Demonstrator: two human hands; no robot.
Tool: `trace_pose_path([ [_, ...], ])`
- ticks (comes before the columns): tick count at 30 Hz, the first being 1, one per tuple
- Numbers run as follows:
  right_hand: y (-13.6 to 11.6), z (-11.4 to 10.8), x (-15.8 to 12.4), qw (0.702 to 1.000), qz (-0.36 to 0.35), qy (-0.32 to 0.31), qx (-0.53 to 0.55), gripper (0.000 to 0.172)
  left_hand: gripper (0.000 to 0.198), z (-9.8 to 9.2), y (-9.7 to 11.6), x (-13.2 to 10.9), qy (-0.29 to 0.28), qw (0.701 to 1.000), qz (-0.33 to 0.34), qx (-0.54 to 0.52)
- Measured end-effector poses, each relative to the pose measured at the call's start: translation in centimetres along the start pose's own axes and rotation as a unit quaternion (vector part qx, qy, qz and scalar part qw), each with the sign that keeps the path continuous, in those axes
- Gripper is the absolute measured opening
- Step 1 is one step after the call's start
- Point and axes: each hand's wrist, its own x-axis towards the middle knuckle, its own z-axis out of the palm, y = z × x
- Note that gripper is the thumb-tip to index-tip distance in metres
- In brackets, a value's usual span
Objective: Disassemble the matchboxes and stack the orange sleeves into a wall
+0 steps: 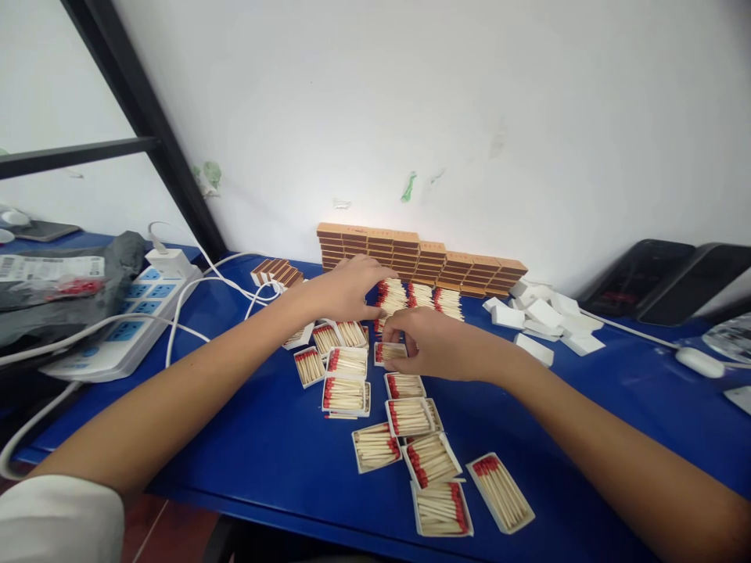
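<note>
My left hand (357, 287) reaches over the table at the left end of the loose match piles (421, 295). Its thumb and forefinger are apart beside the nearest pile; whether they press on the matches I cannot make out. Just right of it, my right hand (434, 342) is curled, thumb and fingers closed at the right side of a small matchbox tray (386, 353) of red-tipped matches. Toward me lie more filled trays (409, 417), some overlapping. Another group of filled trays (346, 363) sits below my left wrist.
Brown-sided matchbox sleeves (422, 258) are stacked along the wall, with a smaller bunch (277, 272) to the left. White empty-looking trays (543, 314) are heaped at right, near dark devices (662, 277). A power strip (126, 317) and white cables (193, 285) occupy the left.
</note>
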Motion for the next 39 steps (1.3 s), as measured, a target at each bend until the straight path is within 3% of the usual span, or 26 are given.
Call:
trace_pose_path([
  [13, 0.2, 0.4, 0.2, 1.000, 0.016, 0.011, -0.022, 0.026, 0.066, -0.3, 0.3, 0.0, -0.008, 0.999, -0.032, 0.002],
  [18, 0.6, 0.5, 0.7, 0.995, -0.006, 0.049, -0.085, 0.021, 0.065, -0.2, 0.2, 0.0, -0.005, 0.999, -0.036, 0.002],
  [24, 0.9, 0.8, 1.0, 0.993, 0.000, 0.065, -0.101, 0.029, 0.062, -0.4, 0.3, 0.0, -0.004, 0.999, -0.039, -0.002],
  [39, -0.6, -0.1, 0.2, 0.996, 0.014, 0.024, -0.090, 0.014, 0.059, -0.8, 0.4, -0.1, -0.004, 0.999, -0.034, -0.001],
])
